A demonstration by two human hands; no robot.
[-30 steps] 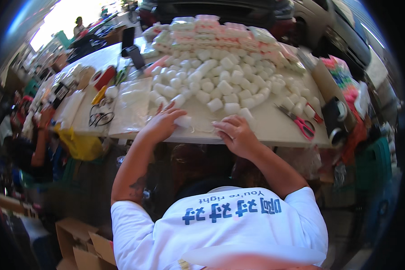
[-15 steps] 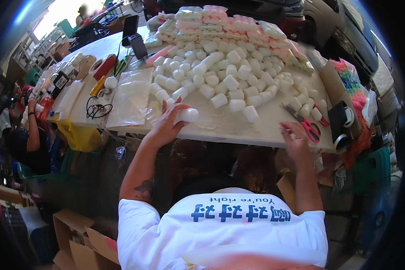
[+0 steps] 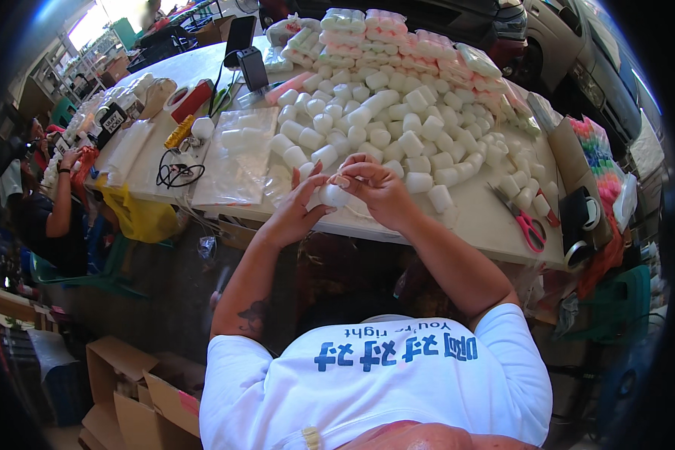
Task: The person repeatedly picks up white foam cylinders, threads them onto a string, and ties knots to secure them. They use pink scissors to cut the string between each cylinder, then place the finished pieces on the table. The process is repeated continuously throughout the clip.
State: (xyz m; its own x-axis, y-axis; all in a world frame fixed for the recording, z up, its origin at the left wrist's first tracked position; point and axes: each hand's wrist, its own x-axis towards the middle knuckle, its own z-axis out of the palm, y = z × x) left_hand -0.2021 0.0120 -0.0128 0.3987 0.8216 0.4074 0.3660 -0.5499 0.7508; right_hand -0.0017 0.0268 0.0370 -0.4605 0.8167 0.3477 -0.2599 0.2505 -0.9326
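At the near edge of the table, my left hand point(image 3: 292, 214) curls round a small white roll point(image 3: 334, 197), its round end showing between my hands. My right hand point(image 3: 376, 189) has its thumb and fingertips pinched together at the top of that roll. What the pinch holds is too small to make out. Just beyond my fingers spreads a large heap of similar white rolls point(image 3: 411, 144). To the left of my left hand lie clear plastic bags point(image 3: 231, 174) on the tabletop.
Pink-handled scissors point(image 3: 531, 229) lie at the right, by an open cardboard box point(image 3: 570, 161). Wrapped pastel packs point(image 3: 386, 34) are stacked behind the heap. A dark cable point(image 3: 178, 174) and red tape roll point(image 3: 189, 100) lie left. Another person point(image 3: 56, 202) sits at the far left.
My right hand has come from near the scissors leftward to the roll in my left hand, and its fingertips now pinch at the roll's top. The whole view has shifted slightly.
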